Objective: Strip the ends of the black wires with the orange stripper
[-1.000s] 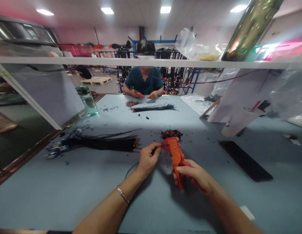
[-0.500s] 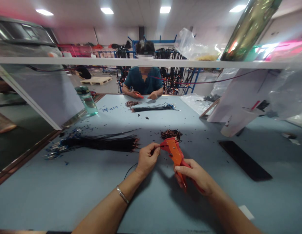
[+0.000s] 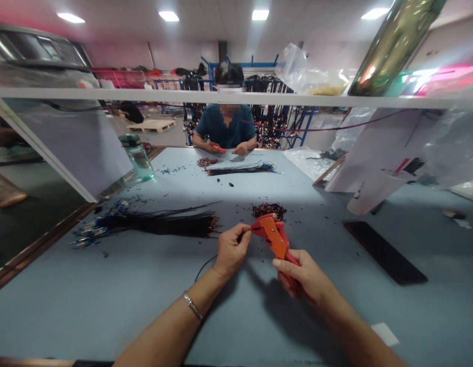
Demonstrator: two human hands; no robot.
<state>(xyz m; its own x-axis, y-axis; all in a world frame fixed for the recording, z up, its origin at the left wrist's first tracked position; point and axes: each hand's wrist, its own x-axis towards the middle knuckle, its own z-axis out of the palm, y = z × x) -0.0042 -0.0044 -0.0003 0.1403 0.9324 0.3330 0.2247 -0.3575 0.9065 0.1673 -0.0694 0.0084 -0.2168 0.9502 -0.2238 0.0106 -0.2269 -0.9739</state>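
Clock centred on the head of your pliers (image 3: 273, 235), 12 pointing away from you across the table (image 3: 163, 311).

Your right hand (image 3: 303, 275), at 5: fingers wrapped round the handles, thumb over the near side. Full-hand grip, probably for squeezing power. Can't tell how far the handles are pressed; your palm hides that. Nose points to 9, so it meets your other hand without much wrist twist, I'd say.

Your left hand (image 3: 232, 250), at 8: thumb and forefinger pinched on a thin black wire (image 3: 203, 267), fingertips right at the nose. Tail curves out beside your wrist, also at 8. Short pinch near the end presumably stops it flexing. Can't tell if the tip is inside the nose.

Wire bundle (image 3: 156, 224) at 9, lying flat: coppery ends face your hands, blue-and-silver ends away. Looks laid out for left-hand reach. Scrap pile (image 3: 269, 209) at 12, just beyond the head, likely where bits collect.

Flat black slab (image 3: 385, 252) just past 3, white cup (image 3: 376, 192) between 2 and 3: both well apart from the pliers, presumably for elbow room. Co-worker (image 3: 227, 127) at 11 across the table, holding a red tool (image 3: 219, 149), similar bundle (image 3: 242, 169) nearby.
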